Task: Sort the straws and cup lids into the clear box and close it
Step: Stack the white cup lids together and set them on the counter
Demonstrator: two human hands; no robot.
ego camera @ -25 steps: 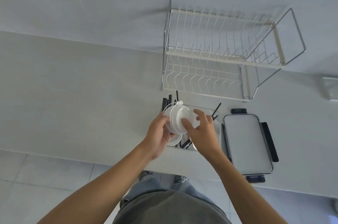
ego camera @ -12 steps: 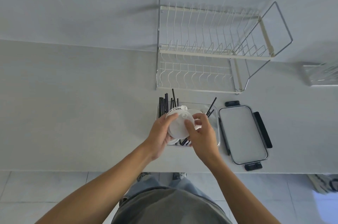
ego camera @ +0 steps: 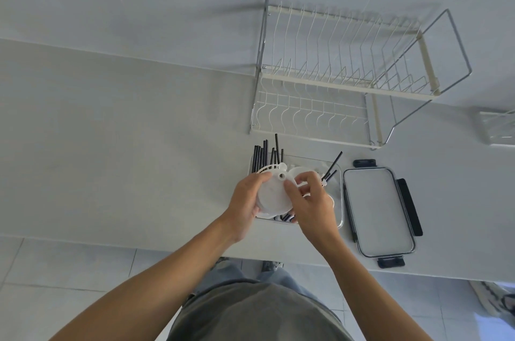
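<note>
At centre frame, the left hand (ego camera: 246, 202) and right hand (ego camera: 310, 204) both wrap their fingers around a stack of white cup lids (ego camera: 273, 195), held just above the clear box (ego camera: 335, 173). Black straws (ego camera: 262, 156) stand in the box's left end. Its lid (ego camera: 379, 209) lies beside it on the worktop (ego camera: 125, 145).

Both bare forearms reach forward and up from the bottom of the view, converging toward each other. The left hand (ego camera: 246, 200) is cupped, palm turned to the right, its fingers (ego camera: 257, 177) curled over the far edge of a stack of cup lids (ego camera: 271, 197) and its thumb at the near edge. The right hand (ego camera: 312, 202) sits just right of that stack, its thumb (ego camera: 289, 190) pressed on the top lid and its fingers bent above.
</note>
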